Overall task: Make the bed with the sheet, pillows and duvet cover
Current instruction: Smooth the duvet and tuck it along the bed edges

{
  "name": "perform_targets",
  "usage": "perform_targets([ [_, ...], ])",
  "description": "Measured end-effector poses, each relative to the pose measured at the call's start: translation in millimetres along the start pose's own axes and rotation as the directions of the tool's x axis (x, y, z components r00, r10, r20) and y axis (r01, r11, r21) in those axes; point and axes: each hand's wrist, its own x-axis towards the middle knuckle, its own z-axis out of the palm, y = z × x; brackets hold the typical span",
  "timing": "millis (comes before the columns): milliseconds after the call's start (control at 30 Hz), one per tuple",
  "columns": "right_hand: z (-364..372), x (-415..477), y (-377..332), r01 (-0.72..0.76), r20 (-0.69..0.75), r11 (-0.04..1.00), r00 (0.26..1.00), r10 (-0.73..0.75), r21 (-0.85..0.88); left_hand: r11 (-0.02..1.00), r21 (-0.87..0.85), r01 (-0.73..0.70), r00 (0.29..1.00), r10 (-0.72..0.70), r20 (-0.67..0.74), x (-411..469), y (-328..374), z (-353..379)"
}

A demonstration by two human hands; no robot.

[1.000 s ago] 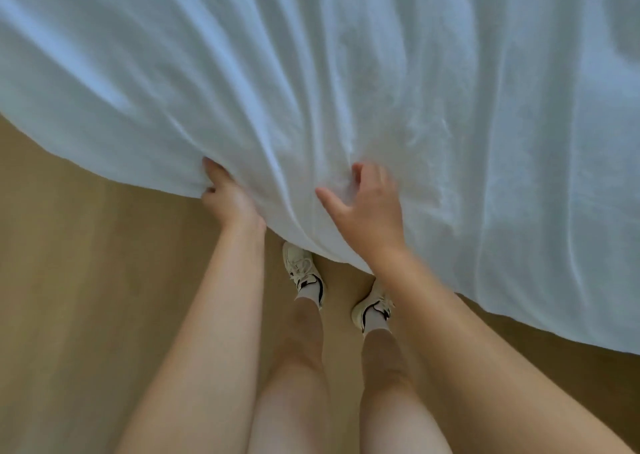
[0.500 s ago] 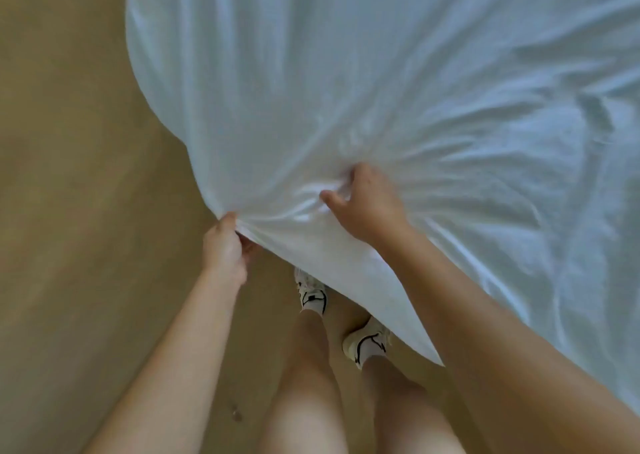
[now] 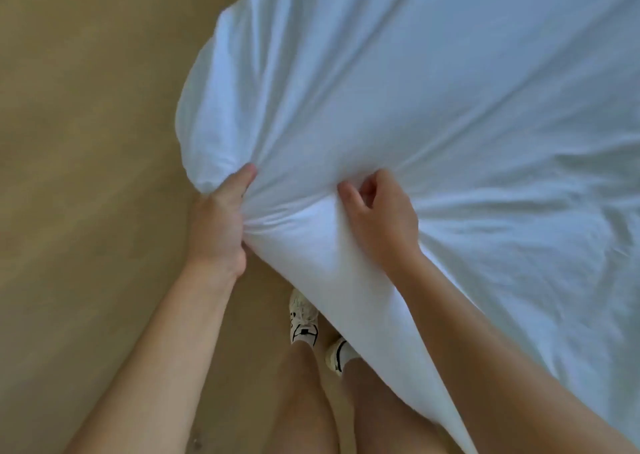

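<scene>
Fingers [image 3: 242, 179] of the left hand [image 3: 218, 221] are clenched round a bunched corner of the one white sheet [image 3: 433, 89]. Just beside it, the right hand [image 3: 381, 221] curls its fingers [image 3: 346, 192] into the folds on top, grasping cloth as well. Two hands, one sheet. The sheet spreads up and to the right, its edge hanging before the legs. Two pale shoes [image 3: 304, 318] stand on the tan floor [image 3: 86, 176]; the sheet hides part of the right one.

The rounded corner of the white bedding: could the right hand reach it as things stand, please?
Probably yes: the right hand grips the white bedding close beside that rounded corner, with only bare fabric between. The left hand, gripping just below the corner, might crowd it.
</scene>
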Motion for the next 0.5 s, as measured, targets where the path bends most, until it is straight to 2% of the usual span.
perform_targets([
  [67,6.6,6.5,-4.6,0.031,0.089,0.998,0.996,-0.026,-0.054,0.988,0.087,0.125,0.973,-0.105,-0.206,19.2,0.2,-21.4],
  [100,10.1,9.8,-5.7,0.038,0.148,0.995,0.989,-0.024,-0.091,0.969,0.112,0.221,0.929,-0.175,-0.325,33.5,-2.6,-23.3],
  [133,13.4,14.0,-6.5,0.053,0.194,0.991,0.981,-0.029,-0.119,0.943,0.117,0.313,0.894,-0.251,-0.37,47.7,-3.4,-19.5],
  [200,18.6,24.6,-11.2,0.091,0.213,0.988,0.975,-0.063,-0.126,0.903,0.14,0.407,0.884,-0.35,-0.31,73.9,1.9,-4.1],
  [300,20.1,37.1,-22.8,0.153,0.194,0.987,0.971,-0.139,-0.058,0.899,0.177,0.401,0.909,-0.366,-0.201,97.3,18.7,13.0],
  [433,10.7,46.8,-34.8,0.26,0.205,0.965,0.946,-0.25,-0.026,0.888,0.195,0.417,0.904,-0.382,-0.194,121.0,33.7,33.8],
  [500,9.9,51.7,-41.7,0.292,0.209,0.956,0.937,-0.279,-0.035,0.891,0.125,0.436,0.895,-0.415,-0.162,140.0,36.6,36.9],
])
